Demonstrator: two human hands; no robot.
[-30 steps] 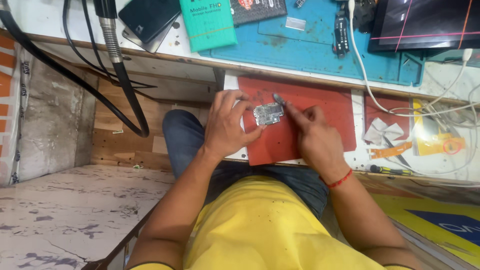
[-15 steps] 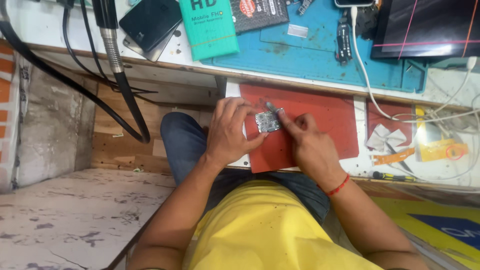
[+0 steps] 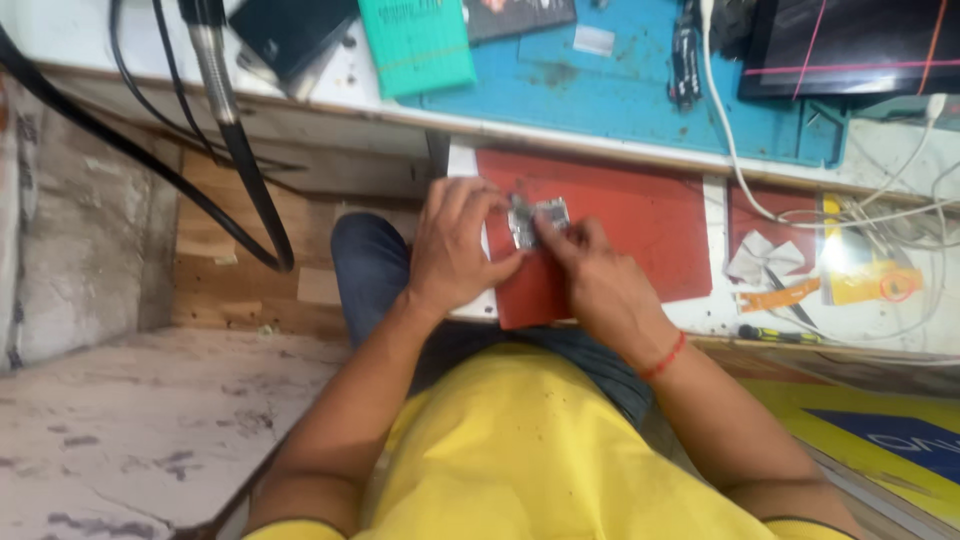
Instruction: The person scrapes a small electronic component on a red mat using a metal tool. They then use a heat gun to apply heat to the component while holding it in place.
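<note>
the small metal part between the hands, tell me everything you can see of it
The small metal part is a silvery grey, roughly rectangular piece with darker patches, like a bare circuit board with shields; finer detail is too blurred to tell. It lies over the near left corner of the red mat. The left hand grips its left side with fingers and thumb, and the right hand touches its right edge with its fingertips.

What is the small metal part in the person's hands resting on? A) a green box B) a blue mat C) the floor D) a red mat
D: the small metal part, held between the left hand and right hand, lies over the red mat; the blue mat sits farther back.
</note>
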